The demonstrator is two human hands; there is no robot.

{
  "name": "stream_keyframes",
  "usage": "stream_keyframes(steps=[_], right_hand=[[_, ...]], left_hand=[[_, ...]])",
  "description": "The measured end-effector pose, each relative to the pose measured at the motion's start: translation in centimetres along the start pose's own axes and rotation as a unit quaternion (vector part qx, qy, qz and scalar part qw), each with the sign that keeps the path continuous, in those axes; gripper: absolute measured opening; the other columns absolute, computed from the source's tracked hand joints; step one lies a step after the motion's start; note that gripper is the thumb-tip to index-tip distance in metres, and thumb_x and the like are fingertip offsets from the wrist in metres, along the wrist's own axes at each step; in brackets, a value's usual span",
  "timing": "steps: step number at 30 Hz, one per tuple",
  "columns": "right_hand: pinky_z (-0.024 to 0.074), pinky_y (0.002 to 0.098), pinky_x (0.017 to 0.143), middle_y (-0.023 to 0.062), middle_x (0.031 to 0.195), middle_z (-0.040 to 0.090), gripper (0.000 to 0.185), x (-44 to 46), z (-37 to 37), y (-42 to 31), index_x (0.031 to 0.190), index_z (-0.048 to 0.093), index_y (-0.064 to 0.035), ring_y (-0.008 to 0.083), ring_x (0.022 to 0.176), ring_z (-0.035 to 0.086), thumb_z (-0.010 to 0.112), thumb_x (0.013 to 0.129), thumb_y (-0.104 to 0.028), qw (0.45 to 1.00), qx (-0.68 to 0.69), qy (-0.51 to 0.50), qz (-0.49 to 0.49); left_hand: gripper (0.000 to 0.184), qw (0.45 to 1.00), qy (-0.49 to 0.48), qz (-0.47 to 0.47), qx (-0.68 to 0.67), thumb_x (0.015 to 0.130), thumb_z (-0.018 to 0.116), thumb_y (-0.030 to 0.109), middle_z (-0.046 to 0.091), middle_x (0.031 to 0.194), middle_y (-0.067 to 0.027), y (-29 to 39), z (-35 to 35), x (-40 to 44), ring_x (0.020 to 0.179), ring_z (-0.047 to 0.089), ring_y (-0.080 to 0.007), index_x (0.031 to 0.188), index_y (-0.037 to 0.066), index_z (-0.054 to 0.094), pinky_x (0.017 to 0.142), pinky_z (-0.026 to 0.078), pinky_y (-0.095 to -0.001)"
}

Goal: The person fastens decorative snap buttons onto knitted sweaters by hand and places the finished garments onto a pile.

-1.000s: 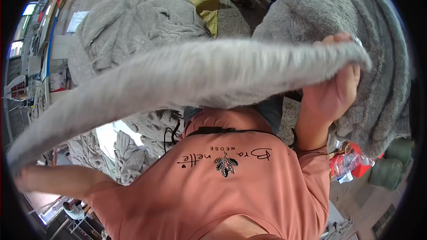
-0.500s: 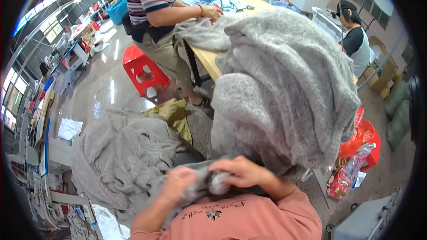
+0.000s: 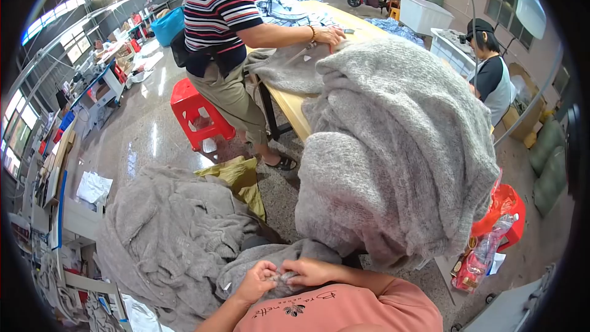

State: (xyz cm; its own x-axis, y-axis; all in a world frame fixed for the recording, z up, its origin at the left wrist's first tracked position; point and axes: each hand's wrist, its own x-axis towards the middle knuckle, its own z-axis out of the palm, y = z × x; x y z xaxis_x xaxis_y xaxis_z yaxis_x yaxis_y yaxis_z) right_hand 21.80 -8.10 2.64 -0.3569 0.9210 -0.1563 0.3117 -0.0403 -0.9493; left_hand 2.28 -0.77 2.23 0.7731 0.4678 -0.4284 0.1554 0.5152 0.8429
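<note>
Close to my chest, my left hand [image 3: 257, 281] pinches a small fold of grey knit fabric [image 3: 273, 257] between thumb and fingers. My right hand [image 3: 308, 272] grips the same fabric right beside it, knuckles up. The pinched part bunches between the two hands, and the rest spreads over my lap. On the left, this fabric meets a large heap of grey knitwear [image 3: 178, 227]. A tall pile of lighter grey knit cloth [image 3: 399, 147] hangs off the table in front of me.
A co-worker in a striped shirt [image 3: 221, 6] stands at the yellow table [image 3: 289, 104], by a red stool [image 3: 200, 114]. Another person [image 3: 491, 74] sits at right. A red bag [image 3: 501, 203] and a plastic bottle [image 3: 491, 243] lie on my right; a yellow sack [image 3: 236, 178] lies beyond the heap.
Both hands have moved lower, toward my chest, and closer together; the left was blurred by motion before. The co-worker's hand has shifted right along the cloth on the table.
</note>
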Motion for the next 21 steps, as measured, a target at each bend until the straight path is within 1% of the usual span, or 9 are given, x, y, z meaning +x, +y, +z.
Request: stream_keyframes(steps=[1, 4, 5, 8, 9, 12, 13, 16, 21], right_hand=[[0.0431, 0.0329, 0.060, 0.0120, 0.074, 0.057, 0.026, 0.1, 0.1, -0.1, 0.097, 0.049, -0.0025, 0.0210, 0.067, 0.056, 0.059, 0.078, -0.017, 0.999, -0.036, -0.013, 0.011], [0.0428, 0.0320, 0.061, 0.0130, 0.075, 0.057, 0.025, 0.3, 1.0, 1.7, 0.094, 0.051, -0.0006, 0.0195, 0.068, 0.055, 0.060, 0.075, -0.014, 0.992, 0.068, 0.103, -0.039], [0.0429, 0.0322, 0.062, 0.0135, 0.076, 0.057, 0.027, 0.2, 0.7, 1.3, 0.095, 0.051, -0.0005, 0.0198, 0.068, 0.055, 0.062, 0.074, -0.014, 0.989, 0.111, 0.098, -0.010], [0.0431, 0.0330, 0.063, 0.0138, 0.076, 0.057, 0.028, -0.5, 0.5, 0.8, 0.094, 0.051, -0.0001, 0.0206, 0.068, 0.055, 0.062, 0.073, -0.014, 0.985, 0.134, 0.109, -0.005], [0.0431, 0.0350, 0.063, 0.0159, 0.077, 0.058, 0.028, -0.4, 0.6, 1.3, 0.094, 0.052, 0.0002, 0.0242, 0.070, 0.056, 0.063, 0.073, -0.014, 0.990, 0.074, 0.118, -0.020], [0.0429, 0.0379, 0.064, 0.0187, 0.078, 0.058, 0.029, -0.1, 1.1, 2.3, 0.095, 0.053, -0.0001, 0.0298, 0.073, 0.058, 0.063, 0.072, -0.015, 0.989, 0.034, 0.135, -0.058], [0.0426, 0.0399, 0.063, 0.0208, 0.077, 0.058, 0.027, -0.2, 1.1, 2.2, 0.094, 0.053, -0.0007, 0.0349, 0.074, 0.057, 0.062, 0.072, -0.014, 0.989, 0.006, 0.139, -0.052], [0.0424, 0.0408, 0.061, 0.0204, 0.074, 0.058, 0.022, -0.2, 1.5, 2.8, 0.090, 0.054, -0.0010, 0.0366, 0.072, 0.056, 0.061, 0.072, -0.013, 0.986, -0.022, 0.165, -0.023], [0.0423, 0.0414, 0.061, 0.0185, 0.070, 0.056, 0.018, 0.2, 1.4, 3.3, 0.087, 0.053, -0.0021, 0.0362, 0.069, 0.056, 0.057, 0.070, -0.008, 0.985, -0.030, 0.166, -0.034]], left_hand=[[0.036, 0.999, 0.022, 0.001, 0.048, 0.068, 0.059, -0.009, 0.056, 0.092, -0.0071, 0.3, 0.0, -0.5, 0.083, 0.053, -0.0109, 0.100, 0.001, 0.046, 0.070, 0.044, -0.0225], [0.032, 0.990, 0.061, -0.010, 0.130, 0.068, 0.059, -0.008, 0.058, 0.087, -0.0069, -0.2, -0.5, -0.8, 0.080, 0.055, -0.0114, 0.098, -0.001, 0.051, 0.070, 0.044, -0.0234], [0.030, 0.986, 0.064, -0.016, 0.152, 0.068, 0.060, -0.008, 0.059, 0.085, -0.0069, -0.6, -0.8, -0.9, 0.078, 0.055, -0.0117, 0.097, -0.002, 0.053, 0.070, 0.045, -0.0238], [0.022, 0.991, 0.123, -0.021, 0.052, 0.069, 0.061, -0.005, 0.060, 0.082, -0.0077, -1.7, -1.2, -0.8, 0.074, 0.056, -0.0121, 0.091, -0.004, 0.057, 0.067, 0.045, -0.0244], [0.024, 0.986, 0.156, 0.000, -0.056, 0.070, 0.059, -0.006, 0.061, 0.086, -0.0099, -2.1, -0.9, -0.5, 0.075, 0.058, -0.0163, 0.093, -0.006, 0.056, 0.070, 0.047, -0.0278], [0.022, 0.973, 0.166, 0.018, -0.157, 0.072, 0.055, -0.006, 0.061, 0.089, -0.0126, -1.3, -0.5, -0.5, 0.076, 0.060, -0.0205, 0.094, -0.006, 0.055, 0.073, 0.048, -0.0316], [0.023, 0.977, 0.141, 0.035, -0.157, 0.073, 0.051, -0.007, 0.061, 0.090, -0.0141, -0.9, -0.2, -0.5, 0.079, 0.060, -0.0227, 0.096, -0.007, 0.054, 0.076, 0.047, -0.0341], [0.025, 0.984, 0.111, 0.073, -0.114, 0.072, 0.050, -0.007, 0.061, 0.091, -0.0152, -0.5, 0.4, -0.8, 0.082, 0.059, -0.0237, 0.097, -0.008, 0.054, 0.078, 0.047, -0.0358], [0.026, 0.977, 0.118, 0.066, -0.166, 0.072, 0.049, -0.009, 0.060, 0.092, -0.0160, -0.4, 0.2, -1.0, 0.083, 0.059, -0.0248, 0.097, -0.008, 0.053, 0.078, 0.046, -0.0364]])
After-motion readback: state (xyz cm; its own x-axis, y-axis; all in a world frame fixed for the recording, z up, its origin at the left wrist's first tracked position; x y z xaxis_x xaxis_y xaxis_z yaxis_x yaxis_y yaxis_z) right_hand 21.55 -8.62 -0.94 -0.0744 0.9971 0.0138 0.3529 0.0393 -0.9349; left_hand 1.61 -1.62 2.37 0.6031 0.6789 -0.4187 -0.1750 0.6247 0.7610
